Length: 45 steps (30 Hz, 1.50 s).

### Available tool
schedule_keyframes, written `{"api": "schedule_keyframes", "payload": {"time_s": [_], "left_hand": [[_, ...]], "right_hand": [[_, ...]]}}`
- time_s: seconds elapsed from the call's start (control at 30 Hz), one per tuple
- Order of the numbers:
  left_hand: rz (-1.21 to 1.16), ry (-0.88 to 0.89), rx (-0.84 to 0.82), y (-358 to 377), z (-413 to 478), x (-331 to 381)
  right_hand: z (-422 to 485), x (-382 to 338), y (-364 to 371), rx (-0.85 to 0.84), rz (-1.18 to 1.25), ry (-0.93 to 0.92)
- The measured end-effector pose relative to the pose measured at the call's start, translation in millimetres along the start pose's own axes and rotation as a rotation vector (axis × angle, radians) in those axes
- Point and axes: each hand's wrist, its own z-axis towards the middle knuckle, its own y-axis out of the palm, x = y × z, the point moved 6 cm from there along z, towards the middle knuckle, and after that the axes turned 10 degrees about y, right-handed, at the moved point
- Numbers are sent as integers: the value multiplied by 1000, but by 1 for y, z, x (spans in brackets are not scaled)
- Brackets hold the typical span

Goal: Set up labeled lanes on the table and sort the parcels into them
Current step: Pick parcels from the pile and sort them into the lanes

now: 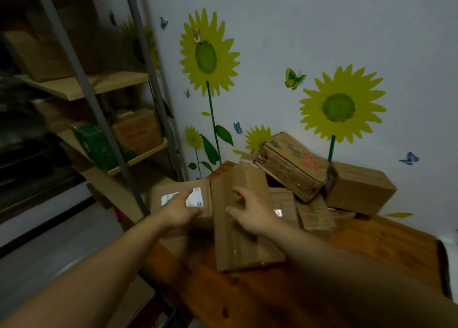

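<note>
far out to the left of the left hand [179, 210] stands a shelf [99, 86] with boxes on it, apart from the heap. the left hand lies flat and loose on the box with the white sticker [195, 200], fingers straight, holding nothing. that box sits at the left edge of the bench [359, 260]. just to the right of this hand, touching the sticker box, is the long flat box [243, 241]. the right hand [252, 212] rests on top of it with fingers spread and a little bent. it touches the box but does not wrap round it, so it is loose too. close by the right side of the right hand, some small brown boxes [316, 217] lie packed together. up and to the right of that hand, a box with green and red print [290, 165] sits tipped on the heap. a plain box [359, 186] is next to it by the wall.

all the parcels are in one messy heap at the back of the bench. i see no lanes and no lane labels on the wood near the hands. so i think the job has hardly begun. the lanes need marking, the labels need putting down, and every parcel needs to go to its lane. the two boxes under the hands look like the first to go.
</note>
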Motion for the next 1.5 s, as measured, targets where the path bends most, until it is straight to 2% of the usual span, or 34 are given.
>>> {"api": "schedule_keyframes", "payload": {"time_s": [0.17, 0.37, 0.63, 0.77, 0.97, 1.07, 1.17, 1.23, 1.37, 1.5], "left_hand": [[11, -18, -35, -42, 42, -66], [-80, -92, -59, -59, 79, -122], [-371, -319, -19, -39, 124, -164], [-366, -356, -35, -34, 131, -182], [-298, -344, -79, -43, 126, -180], [-382, -333, -104, -45, 123, -179], [-500, -317, -93, -47, 123, -179], [-547, -346, -97, -45, 114, -184], [-550, -423, -161, -32, 101, -192], [-542, -419, -104, -34, 104, -198]], "right_hand": [[31, -41, 52, -2, 17, 77], [63, -46, 99, -74, 72, 205], [139, -27, 133, -46, -150, 301], [154, -23, 141, 26, -112, 299], [146, -19, 130, 6, 136, 373], [133, -28, 133, -16, 225, 385], [127, -38, 135, 44, 145, 337], [121, -34, 138, 60, 179, 376], [115, -26, 152, -43, 286, 456], [116, -25, 151, -29, 335, 458]]}}
